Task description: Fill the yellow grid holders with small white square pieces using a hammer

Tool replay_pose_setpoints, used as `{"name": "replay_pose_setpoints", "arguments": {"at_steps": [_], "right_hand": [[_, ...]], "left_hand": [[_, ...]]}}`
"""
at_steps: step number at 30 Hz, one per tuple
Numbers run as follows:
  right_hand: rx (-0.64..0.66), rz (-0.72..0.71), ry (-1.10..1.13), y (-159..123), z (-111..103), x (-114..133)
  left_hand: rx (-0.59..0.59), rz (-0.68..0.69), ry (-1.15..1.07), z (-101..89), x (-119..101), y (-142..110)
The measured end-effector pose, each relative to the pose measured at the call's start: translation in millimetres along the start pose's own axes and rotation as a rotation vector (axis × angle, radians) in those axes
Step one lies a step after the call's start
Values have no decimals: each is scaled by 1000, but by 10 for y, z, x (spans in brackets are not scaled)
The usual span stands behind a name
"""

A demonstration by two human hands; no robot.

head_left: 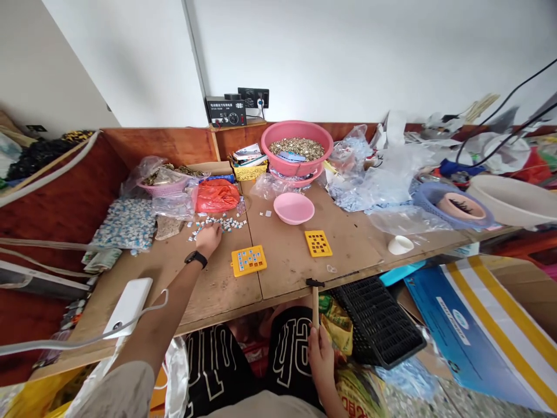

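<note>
My left hand [208, 239], with a black watch on its wrist, reaches to the near edge of a loose pile of small white-and-blue pieces [229, 222]. Its fingers are curled down onto the pieces; their tips are hidden. In my right hand [321, 345] is a small hammer [315, 299], gripped by its wooden handle with the dark head up at the table's front edge. Between the hands lies a yellow plastic frame [263, 257] with white-and-blue pieces in part of its grid. A second yellow frame [318, 242] further right shows a grid of brown-looking openings.
A pink bowl [294, 209] stands mid-table, before a larger pink basin [267, 145] of shiny metal bits. A red bag [217, 196] and a bag of pieces [124, 223] lie left. A white power bank [129, 305] is near my forearm; a white cup [400, 245] lies right.
</note>
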State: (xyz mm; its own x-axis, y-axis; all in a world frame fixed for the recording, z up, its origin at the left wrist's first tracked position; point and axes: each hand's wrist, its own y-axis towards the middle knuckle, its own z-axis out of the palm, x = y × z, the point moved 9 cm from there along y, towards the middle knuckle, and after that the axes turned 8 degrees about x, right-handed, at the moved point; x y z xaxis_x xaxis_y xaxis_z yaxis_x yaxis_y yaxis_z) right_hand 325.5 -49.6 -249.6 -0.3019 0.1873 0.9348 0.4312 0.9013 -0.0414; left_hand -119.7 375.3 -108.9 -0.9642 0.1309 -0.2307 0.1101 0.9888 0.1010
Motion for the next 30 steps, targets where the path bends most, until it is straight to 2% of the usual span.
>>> {"name": "replay_pose_setpoints", "arguments": {"at_steps": [7,14,17,21,24,27,30], "right_hand": [[40,34,33,-39,22,-160],[32,33,11,-27,22,-141],[27,34,2,-27,21,-121],[4,29,6,-26,-15,-54],[-1,15,15,-28,-40,6],[10,25,14,-28,-43,19],[25,39,-3,-26,-30,9]], "left_hand": [[19,138,5,3,-95,-110],[-7,123,18,-19,-59,-217],[-23,111,0,-35,-143,-259],[-67,114,-237,-24,-496,-515],[-5,186,-411,109,-922,-841],[74,254,-424,260,-1272,-1175],[61,266,-343,291,-1417,-1403]]}}
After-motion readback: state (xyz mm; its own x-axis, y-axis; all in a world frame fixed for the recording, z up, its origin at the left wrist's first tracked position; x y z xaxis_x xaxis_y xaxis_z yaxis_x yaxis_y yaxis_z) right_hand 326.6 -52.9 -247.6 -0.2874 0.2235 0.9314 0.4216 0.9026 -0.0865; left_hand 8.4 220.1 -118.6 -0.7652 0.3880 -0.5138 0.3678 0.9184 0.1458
